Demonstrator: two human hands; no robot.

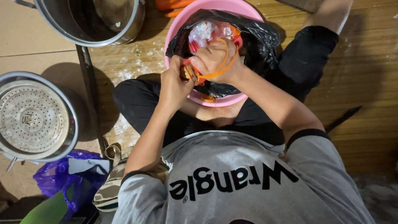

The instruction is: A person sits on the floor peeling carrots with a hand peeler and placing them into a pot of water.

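Observation:
I sit cross-legged on a wooden floor over a pink basin [176,29] lined with a black plastic bag [259,41]. My left hand [174,85] grips a short orange carrot [190,74] at the basin's near rim. My right hand [215,60] is closed on a red-handled tool [237,40], apparently a peeler, pressed against the carrot. A long thin strip of orange peel [227,66] curls around my right hand. Peelings and a clear wrapper [205,31] lie inside the bag.
More carrots [174,5] lie behind the basin. A large steel pot [91,20] stands at the top left. A second pot with a perforated steamer plate [33,118] is on the left. A purple plastic bag [62,174] and a beige bag [110,191] lie by my left side.

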